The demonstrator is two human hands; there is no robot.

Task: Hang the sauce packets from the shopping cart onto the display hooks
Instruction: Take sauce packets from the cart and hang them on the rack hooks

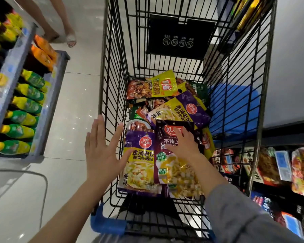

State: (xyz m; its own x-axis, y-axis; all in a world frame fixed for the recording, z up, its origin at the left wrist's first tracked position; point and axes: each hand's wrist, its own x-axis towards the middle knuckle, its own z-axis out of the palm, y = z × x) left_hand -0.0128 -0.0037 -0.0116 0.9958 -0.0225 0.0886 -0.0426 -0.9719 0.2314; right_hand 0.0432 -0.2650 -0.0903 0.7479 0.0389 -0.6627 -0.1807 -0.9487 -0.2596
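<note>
A black wire shopping cart (pixel 112 71) fills the middle of the head view, with several sauce packets piled on its floor. My right hand (pixel 184 144) is inside the cart, fingers spread flat on a dark purple packet (pixel 172 165) with a red logo. A purple-and-yellow packet (pixel 140 158) lies beside it on the left. Further back lie another purple-and-yellow packet (pixel 182 109) and a yellow-and-red one (pixel 153 86). My left hand (pixel 102 149) hovers open at the cart's left wall, palm down, holding nothing. Whether the right hand grips its packet is unclear.
A shelf of green-and-yellow bottles (pixel 25 109) stands on the left. Hanging sauce packets on display hooks (pixel 273 165) fill the lower right beyond the cart. Another person's feet (pixel 70 39) stand on the tiled floor at upper left. A blue crate (pixel 235 109) sits behind the cart's right wall.
</note>
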